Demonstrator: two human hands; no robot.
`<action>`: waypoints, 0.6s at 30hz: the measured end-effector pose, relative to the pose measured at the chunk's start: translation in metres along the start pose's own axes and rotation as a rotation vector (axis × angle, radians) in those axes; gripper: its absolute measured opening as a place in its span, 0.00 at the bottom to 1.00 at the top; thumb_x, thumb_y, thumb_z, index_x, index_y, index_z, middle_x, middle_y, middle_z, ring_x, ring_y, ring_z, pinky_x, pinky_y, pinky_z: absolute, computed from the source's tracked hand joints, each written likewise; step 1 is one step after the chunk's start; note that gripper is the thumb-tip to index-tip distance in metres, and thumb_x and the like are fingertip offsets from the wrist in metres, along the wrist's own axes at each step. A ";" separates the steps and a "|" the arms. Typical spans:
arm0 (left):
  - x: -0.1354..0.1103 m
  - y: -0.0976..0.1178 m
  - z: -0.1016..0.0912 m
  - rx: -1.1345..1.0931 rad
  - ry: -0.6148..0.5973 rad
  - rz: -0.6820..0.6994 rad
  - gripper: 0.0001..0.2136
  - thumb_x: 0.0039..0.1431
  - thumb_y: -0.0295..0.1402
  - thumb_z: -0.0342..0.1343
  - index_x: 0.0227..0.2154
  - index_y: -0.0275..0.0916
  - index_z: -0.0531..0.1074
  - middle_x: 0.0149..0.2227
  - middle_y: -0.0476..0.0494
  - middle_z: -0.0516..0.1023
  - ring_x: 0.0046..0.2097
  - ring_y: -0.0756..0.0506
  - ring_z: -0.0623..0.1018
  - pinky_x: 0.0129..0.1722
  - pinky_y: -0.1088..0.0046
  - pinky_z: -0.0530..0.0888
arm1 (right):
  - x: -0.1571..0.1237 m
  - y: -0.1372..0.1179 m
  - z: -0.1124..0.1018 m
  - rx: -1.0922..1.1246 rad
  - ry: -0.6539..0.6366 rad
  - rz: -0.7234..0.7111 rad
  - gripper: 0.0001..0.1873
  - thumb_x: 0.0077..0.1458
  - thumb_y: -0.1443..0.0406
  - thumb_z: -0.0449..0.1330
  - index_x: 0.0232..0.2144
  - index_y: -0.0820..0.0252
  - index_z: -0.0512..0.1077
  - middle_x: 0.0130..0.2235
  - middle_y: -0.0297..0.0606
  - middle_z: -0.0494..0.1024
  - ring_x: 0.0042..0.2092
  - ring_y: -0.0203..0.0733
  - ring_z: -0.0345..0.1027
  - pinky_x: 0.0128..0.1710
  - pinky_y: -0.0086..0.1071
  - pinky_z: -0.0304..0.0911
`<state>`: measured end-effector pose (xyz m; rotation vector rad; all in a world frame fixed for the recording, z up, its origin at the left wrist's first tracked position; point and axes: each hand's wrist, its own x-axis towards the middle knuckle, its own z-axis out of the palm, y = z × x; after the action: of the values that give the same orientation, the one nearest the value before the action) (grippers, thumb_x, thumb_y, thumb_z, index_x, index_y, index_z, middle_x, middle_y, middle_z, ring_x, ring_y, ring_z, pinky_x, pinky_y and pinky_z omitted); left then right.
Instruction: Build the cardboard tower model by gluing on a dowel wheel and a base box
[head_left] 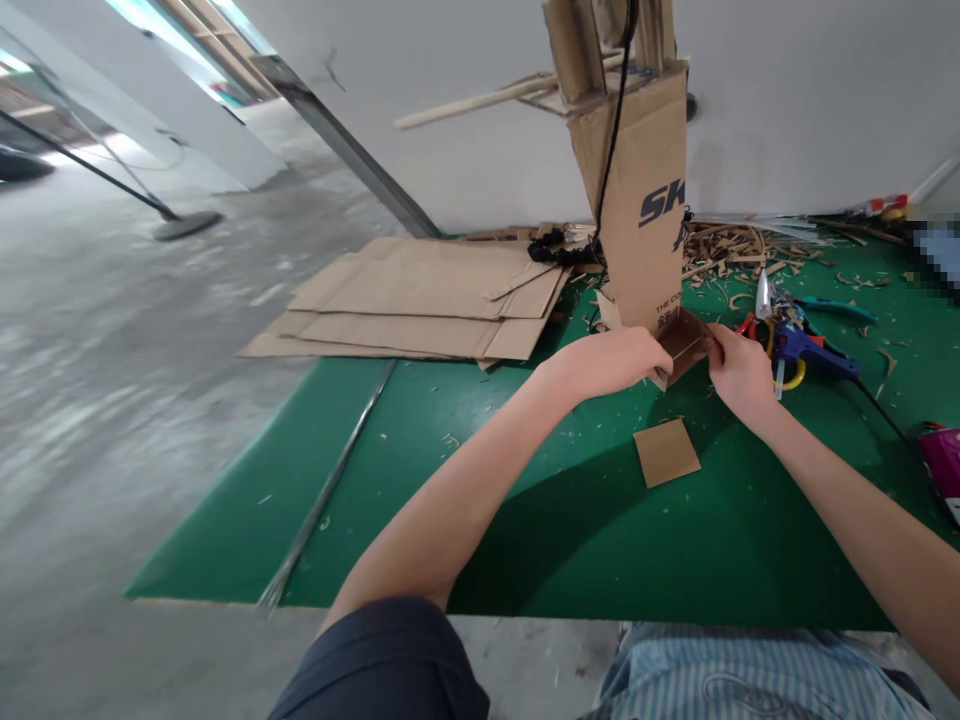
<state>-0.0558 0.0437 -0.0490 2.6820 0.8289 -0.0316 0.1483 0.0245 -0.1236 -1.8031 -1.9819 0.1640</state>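
Left hand (619, 360), one: fingers curled over and gripping the left edge of a small, folded, hollow brown cardboard piece (686, 348); right hand (739, 375), one: thumb and fingertips pinched on the right edge of the same piece; the piece itself: between the two hands, at the foot of a tall brown cardboard structure (645, 150) with black printed lettering, the landmark for all places below; whether piece and structure touch cannot be told.

Flat brown cardboard square (667, 453), one: in front of the structure, on a green tabletop (225, 540); flat brown cardboard sheets (420, 290), stacked: left of the structure; long, thin bundle of pale, shiny strips (330, 490): farther left and nearer the person; thin black cord (616, 130): hanging down the structure's front; pale brown rod (480, 105): jutting left from its upper part.

Brown strip-like scraps (727, 252), heaped: behind and right of the structure; blue glue gun (814, 352), yellow loop handle (796, 378) and teal-handled tool (836, 307): grouped at its right; purple packet (943, 462), partly cut off by the picture's edge: far right of it.
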 end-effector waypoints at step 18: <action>0.002 0.002 0.002 -0.009 0.020 -0.027 0.11 0.63 0.27 0.54 0.37 0.41 0.82 0.37 0.43 0.85 0.37 0.47 0.82 0.38 0.74 0.71 | 0.001 -0.001 -0.003 0.082 0.010 0.015 0.23 0.64 0.65 0.48 0.55 0.55 0.74 0.39 0.44 0.84 0.37 0.50 0.77 0.33 0.35 0.60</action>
<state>-0.0531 0.0429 -0.0501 2.6673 0.8689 -0.0071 0.1489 0.0248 -0.1205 -1.7639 -1.9268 0.2364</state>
